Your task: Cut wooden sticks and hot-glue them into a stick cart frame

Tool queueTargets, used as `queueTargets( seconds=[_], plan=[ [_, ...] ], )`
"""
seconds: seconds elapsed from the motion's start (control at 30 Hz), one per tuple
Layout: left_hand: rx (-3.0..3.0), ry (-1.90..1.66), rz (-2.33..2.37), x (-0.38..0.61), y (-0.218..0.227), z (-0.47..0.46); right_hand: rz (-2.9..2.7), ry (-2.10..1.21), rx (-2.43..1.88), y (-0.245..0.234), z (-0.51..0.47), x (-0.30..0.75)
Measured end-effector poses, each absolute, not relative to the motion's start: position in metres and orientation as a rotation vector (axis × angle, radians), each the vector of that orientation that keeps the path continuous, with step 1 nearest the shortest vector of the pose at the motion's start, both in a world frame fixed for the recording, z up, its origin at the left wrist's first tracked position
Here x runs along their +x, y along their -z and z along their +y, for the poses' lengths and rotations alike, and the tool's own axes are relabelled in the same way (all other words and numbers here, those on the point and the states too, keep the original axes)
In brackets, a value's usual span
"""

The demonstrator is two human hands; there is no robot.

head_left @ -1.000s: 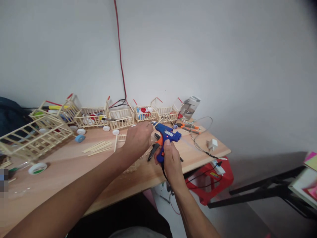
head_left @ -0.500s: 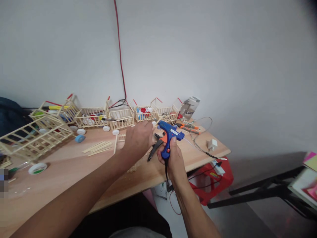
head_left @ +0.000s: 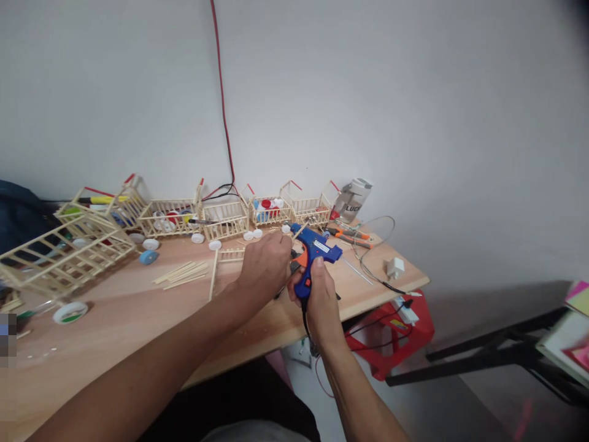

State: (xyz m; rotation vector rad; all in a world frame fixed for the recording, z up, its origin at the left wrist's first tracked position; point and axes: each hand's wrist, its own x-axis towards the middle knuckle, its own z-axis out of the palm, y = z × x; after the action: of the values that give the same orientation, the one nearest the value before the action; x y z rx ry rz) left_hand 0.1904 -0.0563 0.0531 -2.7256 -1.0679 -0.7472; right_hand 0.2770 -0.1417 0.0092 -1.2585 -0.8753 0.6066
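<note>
My right hand [head_left: 317, 294] grips the handle of a blue hot glue gun [head_left: 314, 248] with an orange trigger, its nozzle aimed left and away from me. My left hand [head_left: 265, 264] is closed just left of the nozzle, pinching a thin wooden stick [head_left: 298, 230] that pokes out above my fingers. Both hands hover over the wooden table [head_left: 115, 319] near its right end. A small stick ladder piece [head_left: 230, 255] lies on the table left of my left hand.
Several stick-built carts [head_left: 170, 216] with bottle caps stand along the wall. A larger stick frame [head_left: 59, 252] sits at the left. Loose sticks [head_left: 181, 273], orange pliers [head_left: 350, 236], a white charger [head_left: 394, 267] and a bottle [head_left: 352, 199] lie around. A red stool [head_left: 396, 331] stands below.
My left hand pulled back toward me and slightly right, closer to the glue gun. The glue gun tilted and moved a little nearer, nozzle meeting the stick.
</note>
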Motion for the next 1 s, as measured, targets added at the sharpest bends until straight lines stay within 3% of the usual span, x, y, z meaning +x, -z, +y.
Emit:
queueTargets(
  seconds=[0.43,0.73,1.0],
  plan=[
    [-2.687,0.802,-1.177,0.188,-0.055,-0.050,-0.610,-0.802,-1.046,-0.018,-0.139,0.279],
    [-2.727,1.140,-1.195,0.170,-0.066,-0.048,-0.549,-1.025,-0.900,-0.030,-0.143,0.282],
    [-2.737,0.809,-1.256,0.174,-0.060,-0.051,-0.611,-1.048,-0.971,-0.031,-0.144,0.280]
  ],
)
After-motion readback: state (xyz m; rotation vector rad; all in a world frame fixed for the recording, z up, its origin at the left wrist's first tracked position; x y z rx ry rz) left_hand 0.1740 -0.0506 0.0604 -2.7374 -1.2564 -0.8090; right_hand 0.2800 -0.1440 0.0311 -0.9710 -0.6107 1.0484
